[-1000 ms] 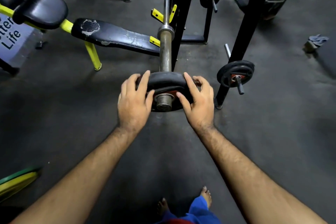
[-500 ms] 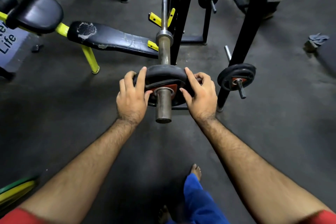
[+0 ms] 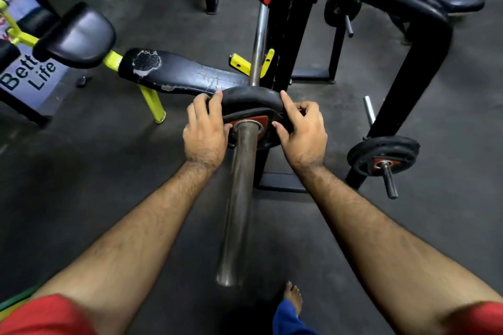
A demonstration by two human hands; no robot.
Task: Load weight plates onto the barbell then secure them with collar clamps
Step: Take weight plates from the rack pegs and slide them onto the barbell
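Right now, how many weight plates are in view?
3: one weight plate on the barbell sleeve between both hands, a second on a right-side rack peg, a third farther back. Others may be hidden.

Left hand (image 3: 204, 135) and right hand (image 3: 302, 132) gripping weight plate (image 3: 251, 100), seemingly fully along barbell sleeve (image 3: 238, 198)

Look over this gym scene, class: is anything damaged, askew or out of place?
Yes. The bench pad left of the barbell is damaged: its black cover has peeled off in a pale patch at the near end, with cracks further along. The weight plate held by both hands sits squarely on the sleeve.
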